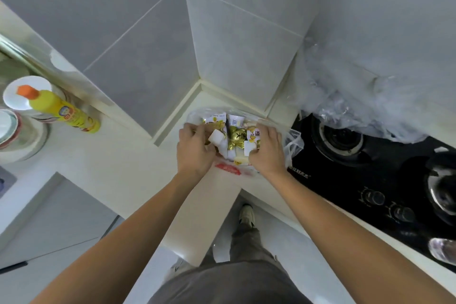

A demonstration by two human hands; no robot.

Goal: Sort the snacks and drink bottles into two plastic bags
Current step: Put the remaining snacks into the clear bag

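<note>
I can make out white Chinese characters printed along the front edge of the black gas hob [365, 180], just beside my right wrist, though they are too small and blurred for me to read. A snack packet [255, 136] in the clear plastic bag [293, 145] shows a large dark character I cannot identify, and a white packet [235, 121] behind it carries a small square code. The yellow bottle [63, 111] at the left has a round red and blue label, its wording illegible to me.
</note>
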